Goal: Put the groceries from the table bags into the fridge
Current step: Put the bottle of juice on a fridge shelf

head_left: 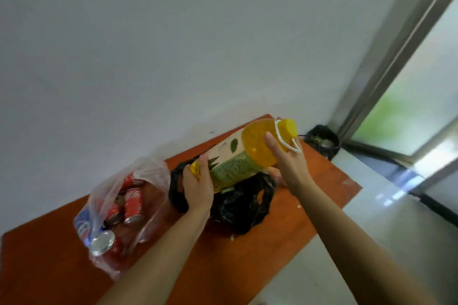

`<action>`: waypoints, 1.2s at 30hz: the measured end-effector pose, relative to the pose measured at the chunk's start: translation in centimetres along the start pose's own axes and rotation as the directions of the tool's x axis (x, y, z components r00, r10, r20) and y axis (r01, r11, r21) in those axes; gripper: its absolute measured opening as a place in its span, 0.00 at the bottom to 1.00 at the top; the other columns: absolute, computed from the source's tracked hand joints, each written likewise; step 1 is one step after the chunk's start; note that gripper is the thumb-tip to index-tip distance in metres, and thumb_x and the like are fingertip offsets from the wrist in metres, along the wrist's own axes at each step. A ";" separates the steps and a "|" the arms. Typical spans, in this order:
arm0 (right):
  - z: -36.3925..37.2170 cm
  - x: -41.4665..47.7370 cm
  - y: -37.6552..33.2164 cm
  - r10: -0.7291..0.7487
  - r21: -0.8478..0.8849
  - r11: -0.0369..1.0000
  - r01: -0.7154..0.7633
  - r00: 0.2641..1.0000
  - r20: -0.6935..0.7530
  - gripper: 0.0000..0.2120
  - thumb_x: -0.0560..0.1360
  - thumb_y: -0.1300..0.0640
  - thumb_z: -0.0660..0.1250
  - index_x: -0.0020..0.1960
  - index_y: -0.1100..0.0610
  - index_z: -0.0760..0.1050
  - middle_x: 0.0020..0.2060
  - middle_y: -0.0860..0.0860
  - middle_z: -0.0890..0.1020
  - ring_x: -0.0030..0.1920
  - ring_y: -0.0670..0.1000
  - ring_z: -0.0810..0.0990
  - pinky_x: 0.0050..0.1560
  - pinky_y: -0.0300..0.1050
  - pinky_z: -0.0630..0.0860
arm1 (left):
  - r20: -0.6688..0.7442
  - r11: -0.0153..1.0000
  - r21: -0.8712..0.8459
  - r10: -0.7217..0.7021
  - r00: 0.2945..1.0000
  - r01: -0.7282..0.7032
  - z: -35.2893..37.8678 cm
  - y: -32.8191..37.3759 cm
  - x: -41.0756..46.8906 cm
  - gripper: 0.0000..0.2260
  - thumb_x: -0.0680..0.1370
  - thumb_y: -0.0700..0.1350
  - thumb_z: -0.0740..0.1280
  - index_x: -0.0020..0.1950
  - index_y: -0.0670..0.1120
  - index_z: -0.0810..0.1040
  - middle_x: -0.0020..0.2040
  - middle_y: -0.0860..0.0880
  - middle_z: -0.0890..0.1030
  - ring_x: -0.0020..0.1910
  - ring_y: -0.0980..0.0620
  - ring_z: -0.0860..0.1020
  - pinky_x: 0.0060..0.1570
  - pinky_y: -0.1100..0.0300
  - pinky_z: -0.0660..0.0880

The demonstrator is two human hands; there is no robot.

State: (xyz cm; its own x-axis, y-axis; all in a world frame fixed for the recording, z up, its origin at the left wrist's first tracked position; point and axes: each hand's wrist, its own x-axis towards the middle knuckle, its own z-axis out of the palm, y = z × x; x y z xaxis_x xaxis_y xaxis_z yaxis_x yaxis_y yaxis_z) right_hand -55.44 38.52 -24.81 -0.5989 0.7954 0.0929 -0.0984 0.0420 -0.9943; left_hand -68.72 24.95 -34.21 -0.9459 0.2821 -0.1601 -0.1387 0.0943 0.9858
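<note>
Big oil bottle (235, 163) is out of the black bag (243, 208), tilted above the tabletop (37, 267). The left hand (198, 186) grips its base, I'd guess for the weight. The right hand (287, 158) holds the neck with a finger through the loop handle.

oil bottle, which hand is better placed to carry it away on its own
Probably the right hand: it is at the neck of the oil bottle, by the white carry handle. The left hand only grips the base.
</note>
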 end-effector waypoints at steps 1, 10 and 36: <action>-2.3 -0.9 -0.6 0.037 0.013 0.999 -0.036 0.996 -0.086 0.39 0.57 0.27 0.76 0.62 0.46 0.78 0.54 0.45 0.85 0.58 0.51 0.83 0.48 0.49 0.84 | 0.060 0.999 0.005 0.035 0.998 -0.035 2.0 0.5 -1.2 0.23 0.75 0.71 0.58 0.57 0.54 0.72 0.54 0.51 0.78 0.54 0.51 0.78 0.50 0.54 0.77; -23.7 -13.0 -6.8 -0.026 0.232 0.956 0.179 0.841 -0.540 0.64 0.53 0.25 0.76 0.78 0.54 0.57 0.69 0.59 0.74 0.66 0.63 0.76 0.62 0.70 0.75 | 0.505 0.978 -0.051 0.201 0.839 -0.203 19.8 5.4 -16.7 0.27 0.76 0.65 0.64 0.70 0.53 0.66 0.56 0.58 0.71 0.51 0.57 0.74 0.41 0.69 0.71; -83.4 -54.4 -19.4 -0.315 -0.246 0.913 0.324 0.181 -0.932 0.39 0.58 0.45 0.85 0.65 0.42 0.74 0.61 0.50 0.82 0.59 0.55 0.83 0.48 0.60 0.83 | 0.917 0.875 -0.360 0.396 0.049 -0.324 59.6 6.9 -83.7 0.30 0.79 0.61 0.63 0.77 0.50 0.61 0.67 0.46 0.69 0.63 0.48 0.73 0.64 0.48 0.75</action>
State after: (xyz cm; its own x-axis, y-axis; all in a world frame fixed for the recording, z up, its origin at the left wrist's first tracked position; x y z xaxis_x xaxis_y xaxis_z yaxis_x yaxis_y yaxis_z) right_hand 45.32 44.81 -14.97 0.6632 0.6938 0.2807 -0.0883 0.4450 -0.8912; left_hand 26.94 58.90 -16.98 0.1679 0.9266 0.3364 0.0800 -0.3529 0.9322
